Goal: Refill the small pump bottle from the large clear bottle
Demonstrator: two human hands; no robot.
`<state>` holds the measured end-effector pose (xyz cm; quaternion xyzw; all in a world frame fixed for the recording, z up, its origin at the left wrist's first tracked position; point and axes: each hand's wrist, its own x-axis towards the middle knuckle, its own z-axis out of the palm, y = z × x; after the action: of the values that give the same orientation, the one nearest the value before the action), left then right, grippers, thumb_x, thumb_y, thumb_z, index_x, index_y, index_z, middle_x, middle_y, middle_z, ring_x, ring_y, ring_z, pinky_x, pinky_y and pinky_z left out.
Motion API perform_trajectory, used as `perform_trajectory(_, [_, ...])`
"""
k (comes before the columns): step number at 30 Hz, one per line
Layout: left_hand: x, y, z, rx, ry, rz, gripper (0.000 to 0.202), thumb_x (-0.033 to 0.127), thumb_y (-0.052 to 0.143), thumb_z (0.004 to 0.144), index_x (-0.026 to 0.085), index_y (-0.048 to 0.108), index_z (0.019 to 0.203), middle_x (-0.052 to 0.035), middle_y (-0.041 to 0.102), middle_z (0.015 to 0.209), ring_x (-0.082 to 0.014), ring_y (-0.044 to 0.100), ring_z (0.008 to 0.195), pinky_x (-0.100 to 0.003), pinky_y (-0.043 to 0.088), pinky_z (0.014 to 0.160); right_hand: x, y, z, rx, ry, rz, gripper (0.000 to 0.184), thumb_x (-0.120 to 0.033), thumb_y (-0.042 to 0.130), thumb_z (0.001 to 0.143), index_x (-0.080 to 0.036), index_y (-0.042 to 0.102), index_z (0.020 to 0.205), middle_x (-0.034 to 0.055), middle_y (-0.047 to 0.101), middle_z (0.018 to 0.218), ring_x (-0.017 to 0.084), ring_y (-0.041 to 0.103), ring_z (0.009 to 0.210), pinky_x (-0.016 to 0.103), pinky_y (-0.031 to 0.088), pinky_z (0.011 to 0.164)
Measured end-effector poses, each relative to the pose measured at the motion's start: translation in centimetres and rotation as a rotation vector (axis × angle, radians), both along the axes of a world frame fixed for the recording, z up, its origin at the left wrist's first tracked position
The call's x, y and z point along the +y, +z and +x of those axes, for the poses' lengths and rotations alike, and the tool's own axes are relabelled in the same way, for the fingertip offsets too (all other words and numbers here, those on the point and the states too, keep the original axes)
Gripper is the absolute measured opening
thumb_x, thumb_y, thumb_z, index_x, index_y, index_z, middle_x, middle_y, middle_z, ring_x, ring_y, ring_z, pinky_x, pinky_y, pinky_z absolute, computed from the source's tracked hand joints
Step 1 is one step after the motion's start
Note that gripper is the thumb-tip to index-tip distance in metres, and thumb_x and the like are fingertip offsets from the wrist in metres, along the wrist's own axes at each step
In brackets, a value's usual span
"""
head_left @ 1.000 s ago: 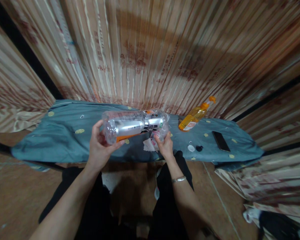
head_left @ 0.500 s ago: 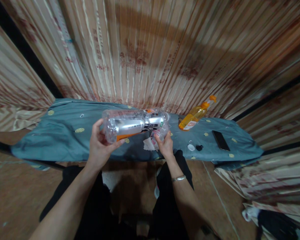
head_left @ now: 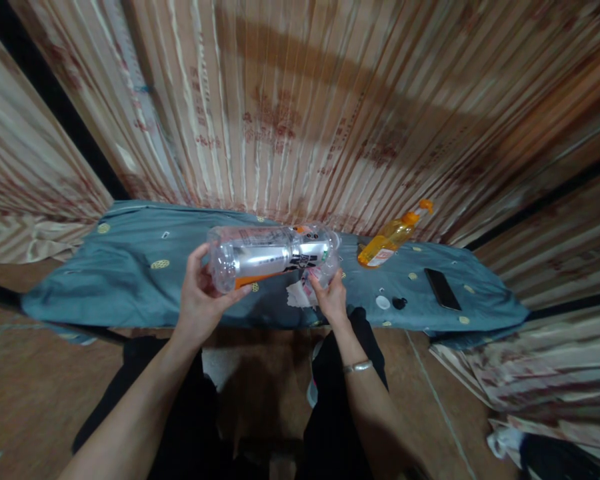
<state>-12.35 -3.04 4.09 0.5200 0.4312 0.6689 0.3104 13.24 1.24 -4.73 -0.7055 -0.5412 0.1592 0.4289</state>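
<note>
A clear plastic bottle (head_left: 263, 257) with a silver, black and orange label lies sideways between my hands, raised over the cloth-covered table. My left hand (head_left: 203, 293) is closed round its base end, thumb along the near side. At the neck end, my right hand (head_left: 331, 295) grips the bottle near its shoulder. A crumpled white and pink piece, like paper or tissue (head_left: 300, 295), shows by the right fingers against the bottle; whether that hand holds it too I cannot tell.
The narrow table (head_left: 130, 267) has a teal patterned cloth. To the right stand a pump bottle of orange liquid (head_left: 383, 247), a white round disc (head_left: 383, 302), a small black item (head_left: 399, 302) and a black phone (head_left: 443, 289). A pleated curtain (head_left: 300, 120) hangs behind.
The whole view has shifted slightly, with the table and bottle a little lower in the picture. Both hands keep the same hold on the bottle.
</note>
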Motion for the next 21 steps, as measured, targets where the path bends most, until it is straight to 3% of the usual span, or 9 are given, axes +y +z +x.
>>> perform_trajectory(11, [0.03,-0.29,-0.23,0.029,-0.012,-0.019,0.078,0.027,0.093,0.05,0.023,0.051,0.116,-0.0029,0.07,0.102,-0.0202,0.071,0.082,-0.033,0.064,0.07,-0.25,0.47,-0.03,0.025,0.023,-0.006,0.053,-0.059,0.063,0.078,-0.02,0.048,0.112,0.0077,0.067,0.09,0.031,0.067,0.087,0.04,0.052,0.075])
perform_trajectory(21, [-0.01,-0.36,-0.13,0.005,-0.018,-0.012,0.079,0.026,0.093,0.05,0.023,0.051,0.118,-0.0048,0.071,0.104,-0.0205,0.072,0.082,-0.033,0.064,0.07,-0.2,0.52,0.12,0.016,0.029,-0.014,0.057,-0.059,0.062,0.078,-0.018,0.047,0.115,0.0112,0.068,0.096,0.033,0.067,0.092,0.043,0.052,0.079])
